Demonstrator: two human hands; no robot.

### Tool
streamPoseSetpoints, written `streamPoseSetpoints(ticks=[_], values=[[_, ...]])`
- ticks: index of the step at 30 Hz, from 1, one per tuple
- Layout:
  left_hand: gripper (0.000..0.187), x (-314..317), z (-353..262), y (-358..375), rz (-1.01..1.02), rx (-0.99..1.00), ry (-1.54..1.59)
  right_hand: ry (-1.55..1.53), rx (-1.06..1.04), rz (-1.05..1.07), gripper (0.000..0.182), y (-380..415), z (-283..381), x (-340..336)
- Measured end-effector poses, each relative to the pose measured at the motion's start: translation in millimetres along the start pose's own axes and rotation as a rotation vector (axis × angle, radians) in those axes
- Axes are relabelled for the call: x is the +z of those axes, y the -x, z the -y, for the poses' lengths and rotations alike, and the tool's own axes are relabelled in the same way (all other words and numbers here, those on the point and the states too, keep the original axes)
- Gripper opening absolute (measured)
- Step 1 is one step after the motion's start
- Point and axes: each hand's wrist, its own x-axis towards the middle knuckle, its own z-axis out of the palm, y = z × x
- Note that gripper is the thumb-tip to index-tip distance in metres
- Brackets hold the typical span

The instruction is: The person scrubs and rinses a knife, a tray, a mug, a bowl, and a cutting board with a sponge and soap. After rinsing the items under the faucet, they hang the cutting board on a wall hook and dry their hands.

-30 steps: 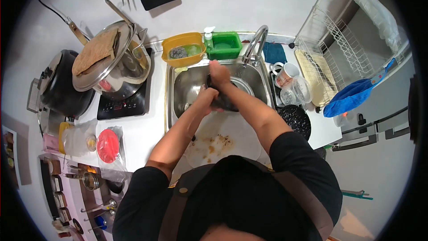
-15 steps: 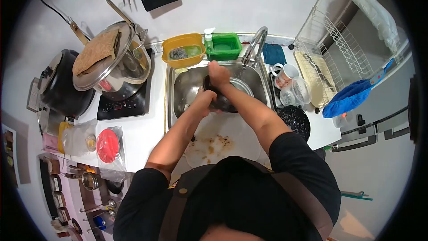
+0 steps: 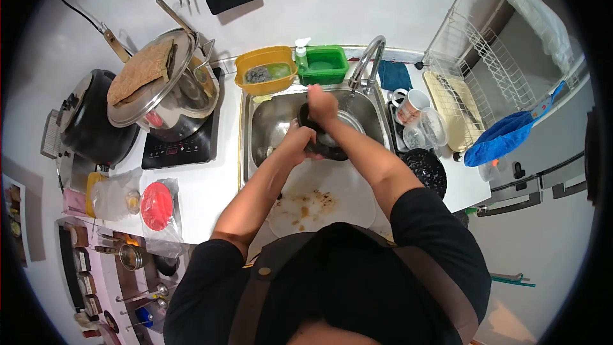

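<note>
- Holding dark vessel [image 3: 331,149] at nine o'clock, left hand [image 3: 299,142] fingers curled around it
- Reaching over its twelve o'clock, right hand [image 3: 323,106]; cannot tell fingers' spread

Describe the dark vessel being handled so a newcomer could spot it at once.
Find the rectangular stainless-steel sink with the curved chrome tap. There, the left hand grips a dark, round vessel, partly hidden by the right hand. Unlike the white-speckled black pan on the sink's right, it has hands on it.
</note>
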Motion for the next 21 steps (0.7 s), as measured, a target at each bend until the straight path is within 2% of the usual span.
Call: streamPoseSetpoints(ticks=[2, 3, 4, 5, 6, 7, 8, 9, 10, 11, 12, 13, 14, 15, 16, 18, 19, 20, 21], values=[[0.046, -10.0, -7.9, -8.9, 0.132, -0.266, 0.011, -0.305, -0.403, -0.146, 0.015, 4.6, 18.4, 4.6], [0.046, -7.7, -3.0, -7.8, 0.13, -0.27, 0.018, -0.378, -0.426, -0.034, 0.018, 12.7, 27.7, -2.0], [0.036, -1.5, -1.6, -1.2, 0.08, -0.182, -0.003, -0.383, -0.424, -0.03, 0.018, 10.8, 28.2, -12.0], [0.027, 0.8, -0.9, 6.8, 0.03, -0.098, -0.031, -0.218, -0.303, 0.014, 0.019, 8.2, 21.4, -19.4], [0.027, 2.3, -2.4, 14.6, 0.029, -0.101, -0.037, -0.047, -0.181, 0.055, 0.019, 3.6, 16.3, -26.0], [0.026, 7.1, -7.7, 19.0, 0.009, -0.032, -0.089, 0.008, -0.059, 0.014, 0.02, 1.6, -0.8, -3.2], [0.024, 9.9, -9.3, 20.3, -0.013, 0.033, -0.136, 0.014, -0.059, 0.01, 0.02, 4.3, 6.0, -9.5], [0.02, -7.8, -4.7, 5.6, 0.138, -0.121, -0.053, -0.097, -0.268, 0.048, 0.019, 11.7, 18.0, -12.4], [0.02, -5.2, -6.8, 5.7, 0.14, -0.119, -0.048, -0.21, -0.478, 0.093, 0.019, 16.3, 25.7, -10.0], [0.018, -4.1, -5.8, 7.6, 0.107, -0.113, -0.061, -0.442, -0.491, 0.045, 0.022, 17.1, 29.6, -7.6], [0.016, -4.9, -4.7, 10.1, 0.071, -0.114, -0.081, -0.447, -0.481, 0.05, 0.022, 17.3, 27.4, -9.0], [0.014, -30.0, 18.3, -27.0, 0.106, -0.155, -0.021, -0.324, -0.36, 0.059, 0.022, 14.6, 21.2, -14.6], [0.014, -31.2, 15.8, -23.8, 0.108, -0.154, -0.019, -0.195, -0.248, 0.062, 0.023, 6.2, 8.3, -15.1], [0.014, -31.6, 12.2, -21.2, 0.097, -0.106, 0.004, 0.021, -0.365, -0.02, 0.024, -0.4, -3.9, -11.1], [0.013, -35.1, 9.8, -21.4, 0.084, -0.056, 0.03, 0.024, -0.375, -0.02, 0.024, -3.0, -0.2, -16.7], [0.016, -45.9, 12.1, -28.0, 0.132, -0.037, 0.046, 0.039, -0.242, -0.063, 0.03, -6.3, 5.7, -28.2], [0.02, -42.2, 10.5, -25.6, 0.098, 0.02, 0.108, 0.011, -0.198, 0.035, 0.029, -9.0, 10.8, -36.6], [0.023, -42.2, 10.1, -27.0, 0.063, 0.078, 0.169, 0.011, -0.204, 0.039, 0.029, -10.3, 12.2, -43.2], [0.041, -46.2, 11.0, -29.9, 0.096, 0.117, 0.137, -0.004, -0.264, 0.147, 0.026, -9.0, 12.0, -51.2]])
